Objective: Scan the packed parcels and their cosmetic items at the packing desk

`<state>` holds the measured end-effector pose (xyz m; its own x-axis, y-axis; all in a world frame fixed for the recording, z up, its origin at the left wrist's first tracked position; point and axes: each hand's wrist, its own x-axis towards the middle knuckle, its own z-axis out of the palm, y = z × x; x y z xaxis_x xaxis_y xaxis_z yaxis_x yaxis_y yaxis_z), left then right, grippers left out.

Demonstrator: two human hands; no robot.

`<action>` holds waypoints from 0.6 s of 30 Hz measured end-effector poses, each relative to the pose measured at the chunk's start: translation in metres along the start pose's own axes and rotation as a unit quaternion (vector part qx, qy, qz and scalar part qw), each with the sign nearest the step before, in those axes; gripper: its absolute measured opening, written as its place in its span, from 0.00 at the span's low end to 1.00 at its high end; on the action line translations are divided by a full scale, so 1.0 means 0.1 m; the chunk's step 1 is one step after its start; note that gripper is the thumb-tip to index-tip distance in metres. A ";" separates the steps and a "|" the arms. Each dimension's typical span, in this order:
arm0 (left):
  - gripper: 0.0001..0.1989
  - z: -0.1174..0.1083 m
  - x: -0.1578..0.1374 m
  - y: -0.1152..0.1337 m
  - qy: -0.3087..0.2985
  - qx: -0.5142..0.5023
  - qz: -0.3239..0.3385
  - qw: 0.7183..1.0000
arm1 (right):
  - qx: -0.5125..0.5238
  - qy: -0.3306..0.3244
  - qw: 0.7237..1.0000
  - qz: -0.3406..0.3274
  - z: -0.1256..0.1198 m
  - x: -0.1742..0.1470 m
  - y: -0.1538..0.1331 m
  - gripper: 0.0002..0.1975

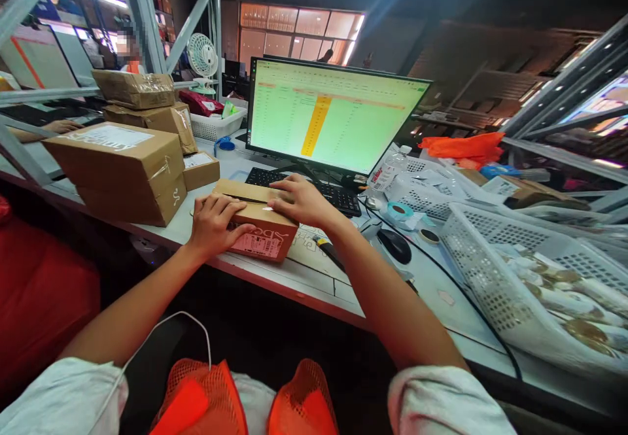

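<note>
A small brown cardboard box [260, 235] with red print on its front lies at the near edge of the white table [314, 275], in front of the keyboard. My left hand [213, 222] rests flat on its left top corner, fingers curled over the front edge. My right hand [299, 199] presses down on the box's top right side. Both hands hold the box down on the table.
A monitor [328, 114] with a green spreadsheet stands behind a black keyboard [338, 196]. Taped cardboard boxes [120, 167] are stacked at the left. A mouse [395, 245], tape rolls and white plastic baskets [490, 271] of packets lie right. Another person's arm [46, 129] rests far left.
</note>
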<state>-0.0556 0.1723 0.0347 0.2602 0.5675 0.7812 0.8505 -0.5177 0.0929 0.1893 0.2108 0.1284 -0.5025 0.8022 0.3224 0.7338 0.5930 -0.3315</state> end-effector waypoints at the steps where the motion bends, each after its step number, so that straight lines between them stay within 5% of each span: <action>1: 0.19 -0.01 0.00 0.00 -0.001 0.000 -0.005 1.000 | -0.012 -0.026 1.000 0.002 0.03 0.07 -0.02 0.25; 5: 0.18 -0.01 -0.01 0.04 0.001 -0.009 -0.006 1.000 | -0.097 -0.016 0.995 0.003 0.03 0.21 -0.05 0.20; 8: 0.19 0.01 -0.02 0.07 0.003 -0.021 -0.007 1.000 | -0.128 0.044 0.989 0.053 -0.02 0.37 0.04 0.21; 11: 0.19 -0.04 0.00 0.10 -0.011 -0.018 -0.015 1.000 | -0.088 0.014 0.989 0.120 0.03 0.60 0.24 0.24; 18: 0.20 -0.40 0.55 -0.05 -0.224 -0.024 0.056 0.973 | 0.044 -0.132 0.968 0.208 0.20 0.79 0.49 0.25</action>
<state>-0.0638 0.1804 0.1022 0.5315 0.7224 0.4422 0.7861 -0.6151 0.0600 0.1762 0.3047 0.1197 -0.2797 0.9560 -0.0888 0.8614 0.2091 -0.4629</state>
